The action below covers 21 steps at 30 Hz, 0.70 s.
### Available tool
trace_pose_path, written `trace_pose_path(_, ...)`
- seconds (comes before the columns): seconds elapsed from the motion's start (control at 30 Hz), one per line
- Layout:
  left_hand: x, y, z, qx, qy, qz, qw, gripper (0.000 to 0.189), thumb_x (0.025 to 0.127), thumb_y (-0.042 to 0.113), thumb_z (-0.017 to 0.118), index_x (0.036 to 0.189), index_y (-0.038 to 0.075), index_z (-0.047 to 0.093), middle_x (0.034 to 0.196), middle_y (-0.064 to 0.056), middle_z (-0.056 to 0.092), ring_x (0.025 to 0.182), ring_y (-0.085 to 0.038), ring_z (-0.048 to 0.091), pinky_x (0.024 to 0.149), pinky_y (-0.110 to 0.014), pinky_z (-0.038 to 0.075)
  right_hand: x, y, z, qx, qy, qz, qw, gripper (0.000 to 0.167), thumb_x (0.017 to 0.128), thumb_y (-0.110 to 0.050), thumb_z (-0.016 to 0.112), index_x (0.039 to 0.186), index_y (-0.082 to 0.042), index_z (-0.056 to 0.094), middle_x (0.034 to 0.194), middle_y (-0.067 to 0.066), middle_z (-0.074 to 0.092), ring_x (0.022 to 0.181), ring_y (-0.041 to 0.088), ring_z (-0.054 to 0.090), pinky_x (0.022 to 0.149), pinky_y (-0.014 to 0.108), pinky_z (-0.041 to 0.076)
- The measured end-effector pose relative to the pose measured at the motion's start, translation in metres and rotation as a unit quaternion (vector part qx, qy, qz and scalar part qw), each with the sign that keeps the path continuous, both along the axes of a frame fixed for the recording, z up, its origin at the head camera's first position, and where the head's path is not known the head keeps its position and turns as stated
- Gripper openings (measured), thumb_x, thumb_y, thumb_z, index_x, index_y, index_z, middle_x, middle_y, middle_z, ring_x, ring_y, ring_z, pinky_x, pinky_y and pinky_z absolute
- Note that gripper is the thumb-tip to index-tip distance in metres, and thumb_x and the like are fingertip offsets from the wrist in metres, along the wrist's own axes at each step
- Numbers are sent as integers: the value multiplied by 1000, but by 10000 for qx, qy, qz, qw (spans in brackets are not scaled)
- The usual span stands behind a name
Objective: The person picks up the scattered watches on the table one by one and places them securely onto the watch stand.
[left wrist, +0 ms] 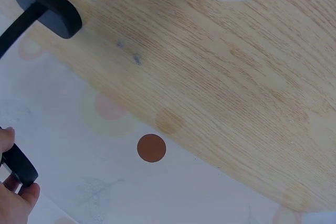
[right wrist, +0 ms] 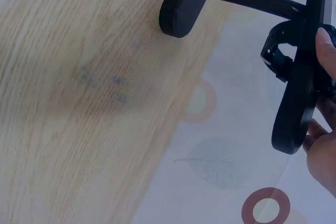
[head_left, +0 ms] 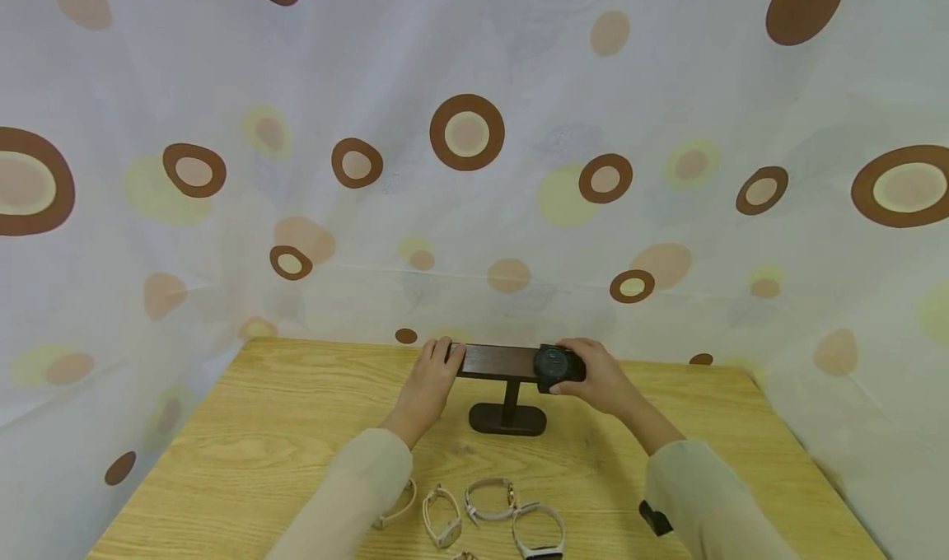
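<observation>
A dark T-shaped watch stand (head_left: pixel 493 361) stands upright near the back of the wooden table. My left hand (head_left: pixel 432 372) grips the left end of its crossbar, thumb in front and fingers behind. Around the bar's right part sits a black watch (head_left: pixel 552 365), its round dial facing me. The right hand (head_left: pixel 599 376) holds this watch, thumb at its lower edge and fingers over the top. From the right wrist, the watch's closed strap (right wrist: pixel 278 51) loops below the crossbar (right wrist: pixel 294 114), beside the post.
Several light-banded watches lie at the table's front, among them a cream watch (head_left: pixel 442 517), a pinkish watch (head_left: pixel 489 498) and a white watch (head_left: pixel 539 531). A black object (head_left: pixel 656 517) lies partly behind the right sleeve. A dotted curtain (head_left: pixel 474 214) hangs behind the table (head_left: pixel 296 403).
</observation>
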State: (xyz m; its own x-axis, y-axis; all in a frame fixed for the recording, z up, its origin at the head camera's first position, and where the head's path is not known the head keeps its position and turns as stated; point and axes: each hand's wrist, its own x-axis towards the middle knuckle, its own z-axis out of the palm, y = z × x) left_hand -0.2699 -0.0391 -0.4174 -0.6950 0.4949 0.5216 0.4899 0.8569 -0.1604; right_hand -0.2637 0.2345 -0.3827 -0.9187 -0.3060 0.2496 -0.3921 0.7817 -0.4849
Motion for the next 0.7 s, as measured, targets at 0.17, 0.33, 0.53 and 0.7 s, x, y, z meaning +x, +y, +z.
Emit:
trace_pose_path(0.17,0,0,0,50,16,-27,10000,56,75,4,76,126,3,51,120,-18,50,108,-30,51,91,-30,50,1,-6,1,-55,-99,-51,9999,63,75,-21,78,129,-4,51,135,31,39,125,49,35,92,62,41)
trace_pose_path(0.33,-2,1,-1,92,31,-50,9999,53,77,3,74,125,3,51,119,-19,51,107,-30,52,91,-30,50,-1,-10,-1,-125,-79,-17,9999,63,74,-20,78,129,-4,51,136,31,38,126,48,35,94,62,40)
trace_pose_path(0.53,-3,1,-2,207,2,-80,9998,52,76,1,74,123,3,51,119,-19,51,106,-29,51,90,-30,50,-4,-14,-4,-163,40,63,9998,63,73,-20,78,128,-4,52,135,29,40,124,47,39,95,60,41)
trace_pose_path(0.7,-3,2,-1,255,-73,-93,9996,54,75,2,75,123,3,52,120,-19,50,107,-30,51,90,-31,50,-5,-17,-6,-156,93,71,9998,63,73,-21,78,128,-4,52,135,27,42,122,45,42,92,59,43)
